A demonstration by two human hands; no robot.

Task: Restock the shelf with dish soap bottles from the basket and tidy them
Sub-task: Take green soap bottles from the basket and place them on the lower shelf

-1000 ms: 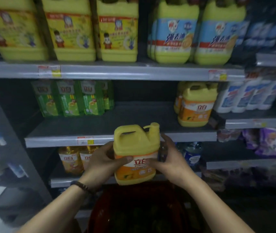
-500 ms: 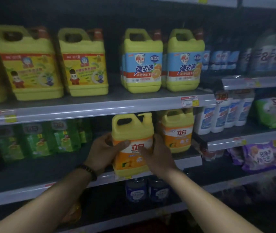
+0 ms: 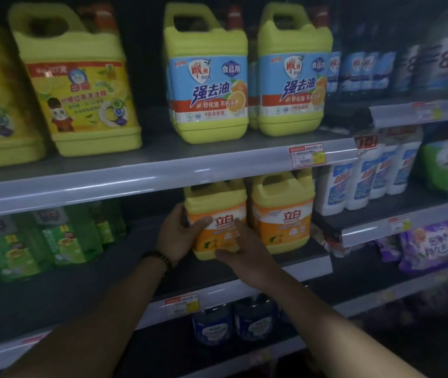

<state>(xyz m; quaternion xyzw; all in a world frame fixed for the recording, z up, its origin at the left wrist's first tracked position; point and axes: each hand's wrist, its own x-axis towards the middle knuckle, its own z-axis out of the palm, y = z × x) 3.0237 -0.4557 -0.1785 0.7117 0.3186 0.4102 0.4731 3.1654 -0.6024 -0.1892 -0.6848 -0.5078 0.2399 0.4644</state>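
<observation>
A yellow dish soap jug with an orange label [image 3: 216,214] stands on the middle shelf [image 3: 293,264], right beside a matching jug [image 3: 282,214]. My left hand [image 3: 176,234] grips its left side, thumb across the label. My right hand [image 3: 242,249] holds its lower right front, fingers over the label. The jug's top is tucked under the upper shelf's edge. The basket is out of view.
Large yellow jugs with blue labels [image 3: 209,75] and yellow labels [image 3: 81,85] fill the upper shelf. Green bottles [image 3: 54,238] stand at the left of the middle shelf, white bottles [image 3: 367,178] on the right. Dark blue bottles [image 3: 233,323] sit below.
Both hands lifted the jug from above the basket up to the middle shelf and pushed it in beside the matching jug. The view rose with them.
</observation>
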